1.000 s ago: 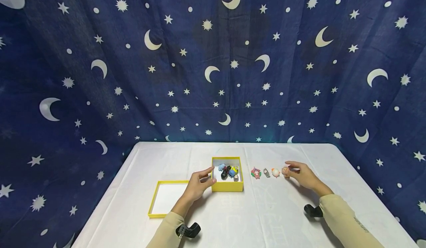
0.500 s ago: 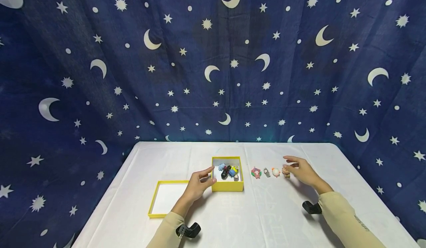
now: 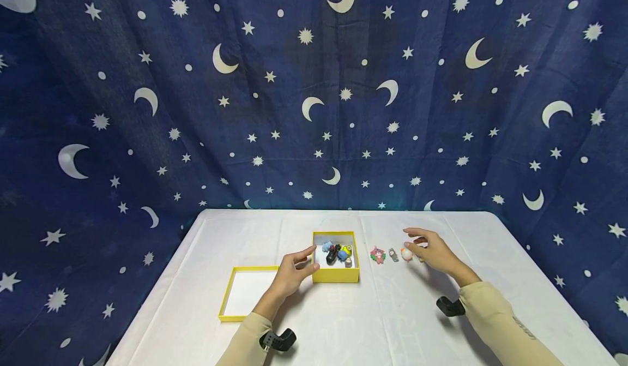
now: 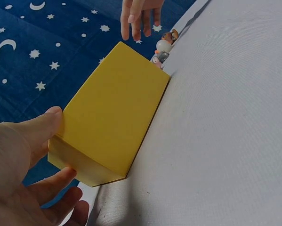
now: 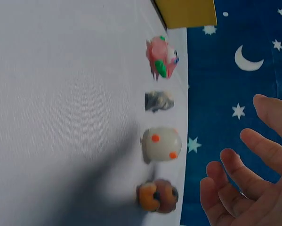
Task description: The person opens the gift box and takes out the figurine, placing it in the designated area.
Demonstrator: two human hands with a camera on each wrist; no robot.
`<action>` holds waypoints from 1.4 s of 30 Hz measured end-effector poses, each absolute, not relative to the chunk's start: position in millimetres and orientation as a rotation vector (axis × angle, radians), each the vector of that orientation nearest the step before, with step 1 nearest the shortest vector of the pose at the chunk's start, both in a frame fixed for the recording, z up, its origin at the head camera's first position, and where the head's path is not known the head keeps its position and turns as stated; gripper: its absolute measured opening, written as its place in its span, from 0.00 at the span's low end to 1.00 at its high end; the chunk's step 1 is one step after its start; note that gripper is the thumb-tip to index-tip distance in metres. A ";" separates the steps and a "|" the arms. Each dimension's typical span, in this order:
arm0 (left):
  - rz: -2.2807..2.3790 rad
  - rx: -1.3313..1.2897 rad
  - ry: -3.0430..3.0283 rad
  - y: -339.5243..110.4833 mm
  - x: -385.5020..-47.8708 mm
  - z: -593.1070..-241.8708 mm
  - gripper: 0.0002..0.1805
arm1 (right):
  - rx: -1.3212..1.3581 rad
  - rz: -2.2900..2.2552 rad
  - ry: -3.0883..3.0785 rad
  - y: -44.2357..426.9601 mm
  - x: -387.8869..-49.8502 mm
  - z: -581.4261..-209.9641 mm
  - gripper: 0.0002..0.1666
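In the head view the left hand (image 3: 289, 276) touches the left side of the yellow box (image 3: 336, 275), thumb and fingers spread at its corner. Several small figures (image 3: 332, 253) lie inside the box. To the right of it stand a pink and green figure (image 3: 378, 255), a grey one (image 3: 393, 255) and a white round one (image 3: 406, 254). Above the right end of this row hovers the right hand (image 3: 435, 250), empty, fingers apart. A brown and orange figure (image 5: 157, 196) shows fully in the right wrist view, partly hidden by the hand in the head view.
A yellow-rimmed lid (image 3: 245, 292) lies on the white table (image 3: 343, 328), left of the box and partly behind the left forearm. A dark blue curtain (image 3: 275, 109) with moons and stars hangs behind the table.
The right hand has let go of the brown figure at the row's right end, risen and moved left over the row. The left hand and box have not moved.
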State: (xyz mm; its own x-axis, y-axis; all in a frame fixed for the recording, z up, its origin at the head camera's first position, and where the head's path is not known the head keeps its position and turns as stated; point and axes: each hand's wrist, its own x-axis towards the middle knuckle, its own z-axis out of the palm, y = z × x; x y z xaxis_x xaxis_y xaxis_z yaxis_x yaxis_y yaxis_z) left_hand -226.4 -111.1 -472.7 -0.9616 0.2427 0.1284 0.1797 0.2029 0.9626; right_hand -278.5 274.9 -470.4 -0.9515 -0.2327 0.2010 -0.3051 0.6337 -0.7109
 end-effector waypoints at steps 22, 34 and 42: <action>1.917 0.411 2.401 -110.2 -226.5 -473.1 0.26 | 0.592 1.220 -2.751 237.0 -280.5 -465.8 0.25; 1.914 0.428 2.402 -111.2 -228.0 -475.5 0.26 | 0.564 1.247 -2.789 219.7 -279.8 -465.7 0.26; 1.907 0.425 2.388 -112.0 -227.9 -474.4 0.26 | 0.565 1.347 -2.809 203.3 -280.5 -463.6 0.26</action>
